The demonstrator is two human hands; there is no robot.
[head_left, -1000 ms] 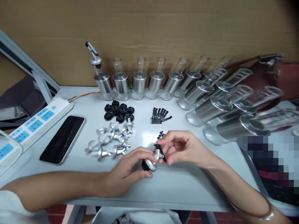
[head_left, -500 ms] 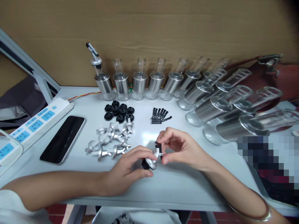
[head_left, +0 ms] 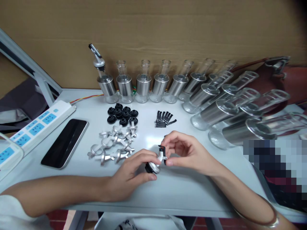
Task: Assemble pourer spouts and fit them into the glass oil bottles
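Observation:
My left hand [head_left: 135, 169] grips a silver bottle pourer spout [head_left: 155, 166] between thumb and fingers, its black rubber stopper pointing down to the left. At the spout's upper end sits a black lever cap [head_left: 164, 155], pinched by my right hand [head_left: 181, 151] against the spout. The fingertips partly hide where cap and spout meet. Left of my hands lies a heap of silver spouts [head_left: 117, 140]. Behind it are several black rubber stoppers [head_left: 122, 113]. A small group of black lever caps [head_left: 164, 118] rests beyond my right hand.
Glass bottles with steel sleeves [head_left: 144, 84] line the back and right side; the leftmost one carries a complete pourer [head_left: 98, 60]. On the left lie a phone [head_left: 64, 143] and a white power strip [head_left: 35, 129]. A brown bag [head_left: 271, 76] stands at the right rear.
Almost nothing differs. My right fingers have shifted very slightly at the black lever cap, while the spout stays in my left hand.

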